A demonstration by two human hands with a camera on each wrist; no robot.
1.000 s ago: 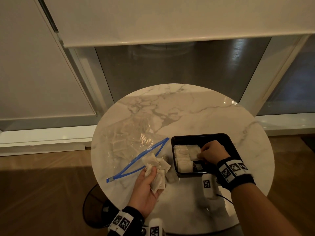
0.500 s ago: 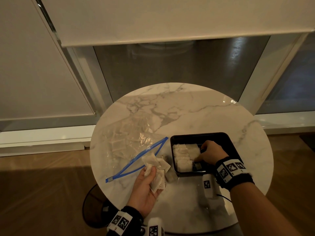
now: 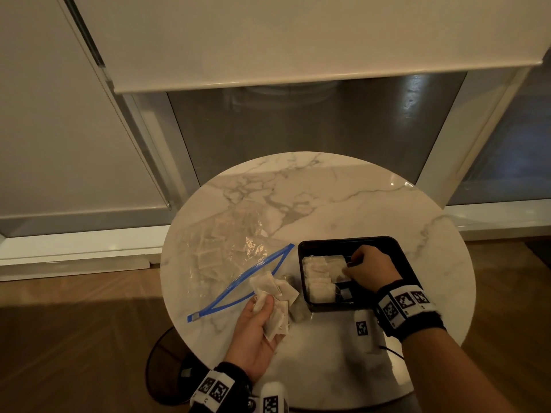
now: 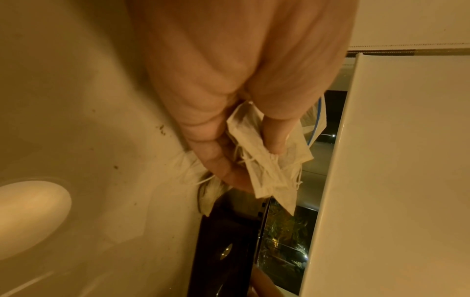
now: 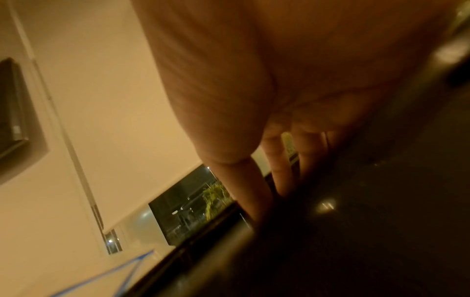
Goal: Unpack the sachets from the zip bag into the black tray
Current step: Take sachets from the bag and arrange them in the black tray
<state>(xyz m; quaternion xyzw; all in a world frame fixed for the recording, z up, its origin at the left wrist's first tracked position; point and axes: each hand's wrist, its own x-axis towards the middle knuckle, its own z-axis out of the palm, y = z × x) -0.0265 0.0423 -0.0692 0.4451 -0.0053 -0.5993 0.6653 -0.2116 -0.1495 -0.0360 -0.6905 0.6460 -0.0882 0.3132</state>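
My left hand (image 3: 268, 307) lies palm up near the table's front edge and holds a bunch of white sachets (image 3: 275, 298). In the left wrist view its thumb and fingers (image 4: 273, 138) pinch those sachets (image 4: 267, 172). The clear zip bag (image 3: 226, 254) lies open to the left, with several sachets inside and its blue zip facing the tray. The black tray (image 3: 346, 240) holds rows of sachets (image 3: 317, 274) along its left side. My right hand (image 3: 351, 263) reaches into the tray and its fingertips touch the far row. In the right wrist view its fingers (image 5: 279, 174) point down into the dark tray (image 5: 356, 221).
All of this sits on a round marble table (image 3: 343, 198), and a loose sachet (image 3: 298, 312) lies between my left hand and the tray. A window with a half-lowered blind (image 3: 298, 40) stands behind. The wooden floor (image 3: 74, 338) surrounds the table.
My right hand has shifted slightly inside the tray, toward the far row of sachets. My left hand and its bunch of sachets have stayed where they were.
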